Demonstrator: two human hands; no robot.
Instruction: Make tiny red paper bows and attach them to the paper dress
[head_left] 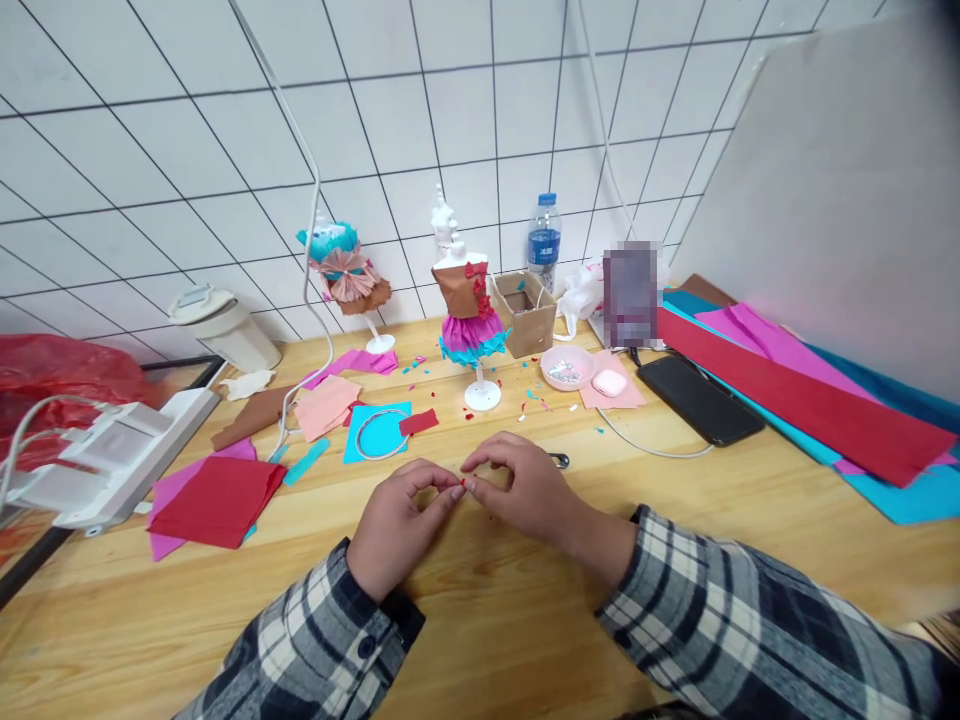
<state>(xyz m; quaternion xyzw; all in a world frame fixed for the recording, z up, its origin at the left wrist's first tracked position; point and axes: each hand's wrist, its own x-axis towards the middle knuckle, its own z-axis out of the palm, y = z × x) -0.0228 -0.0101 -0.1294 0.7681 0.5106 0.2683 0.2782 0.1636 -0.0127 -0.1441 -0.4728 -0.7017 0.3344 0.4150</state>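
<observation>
My left hand (403,515) and my right hand (532,490) meet above the front of the wooden table, fingertips pinched together. Between them is a tiny red scrap (463,484), probably paper, mostly covered by the fingers. Just behind my hands stands a small white dress form (482,394) wearing a brown paper top (456,292), red paper bits down one side, and a magenta and turquoise ruffled skirt (474,335). Partly hidden behind my right hand lies a small dark metal-tipped object (561,460); its kind is unclear.
Red paper squares (217,500), a turquoise sheet with a ring (375,452) and scraps lie left. A second dressed form (381,343), cardboard box (532,330), bottle (545,240) and pink bowl (568,370) stand behind. A phone (701,400) and long paper strips (810,400) lie right.
</observation>
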